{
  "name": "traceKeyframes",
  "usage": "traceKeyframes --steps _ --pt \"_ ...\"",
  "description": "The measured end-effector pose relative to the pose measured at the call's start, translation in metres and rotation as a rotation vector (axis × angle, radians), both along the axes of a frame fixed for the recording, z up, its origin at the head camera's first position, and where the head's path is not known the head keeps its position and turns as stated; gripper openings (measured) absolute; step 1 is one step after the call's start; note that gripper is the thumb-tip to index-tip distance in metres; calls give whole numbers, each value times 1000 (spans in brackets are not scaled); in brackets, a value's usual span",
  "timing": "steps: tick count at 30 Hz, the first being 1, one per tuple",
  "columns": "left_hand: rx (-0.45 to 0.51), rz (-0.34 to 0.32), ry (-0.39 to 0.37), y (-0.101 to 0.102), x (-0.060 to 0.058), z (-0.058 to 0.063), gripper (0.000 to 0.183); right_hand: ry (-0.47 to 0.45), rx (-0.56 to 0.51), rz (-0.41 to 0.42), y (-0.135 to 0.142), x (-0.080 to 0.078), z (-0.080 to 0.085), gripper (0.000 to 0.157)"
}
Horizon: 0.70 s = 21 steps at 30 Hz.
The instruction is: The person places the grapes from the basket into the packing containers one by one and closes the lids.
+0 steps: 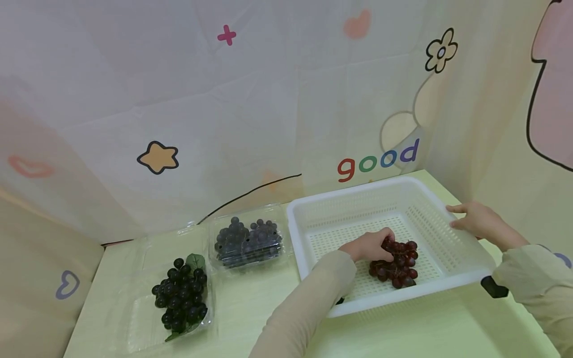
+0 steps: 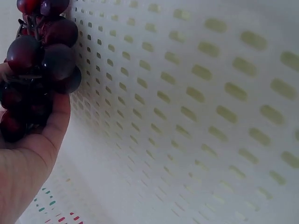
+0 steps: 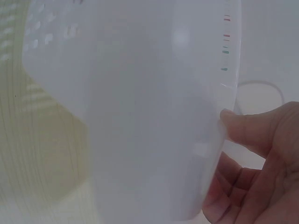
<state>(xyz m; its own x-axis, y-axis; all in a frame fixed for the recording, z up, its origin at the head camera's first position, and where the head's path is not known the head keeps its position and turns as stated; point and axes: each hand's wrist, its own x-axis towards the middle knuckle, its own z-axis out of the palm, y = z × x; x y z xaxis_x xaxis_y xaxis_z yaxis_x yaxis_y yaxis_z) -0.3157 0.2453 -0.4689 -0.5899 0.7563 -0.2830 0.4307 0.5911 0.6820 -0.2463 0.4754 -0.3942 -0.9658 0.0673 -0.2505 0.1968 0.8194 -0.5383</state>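
My left hand reaches into a white perforated plastic basket and holds a bunch of dark red grapes. In the left wrist view, the fingers cup the grapes from below, beside the slotted surface of the basket. My right hand is at the basket's right side. The right wrist view shows the thumb on one face of the basket's rim and the curled fingers on the other, so the rim is pinched between them.
Left of the basket stands a clear plastic box with dark blue-purple grapes. Farther left, a bunch of black grapes with green leaves lies in an open clear container. A printed curtain hangs behind the pale table.
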Motion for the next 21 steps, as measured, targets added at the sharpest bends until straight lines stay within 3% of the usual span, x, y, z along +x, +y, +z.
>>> traceKeyframes --steps 9,21 --pt "16 7 3 -1 2 1 27 8 -1 6 0 2 1 60" --pt "29 17 66 0 0 1 26 -3 -1 1 -1 1 0 60"
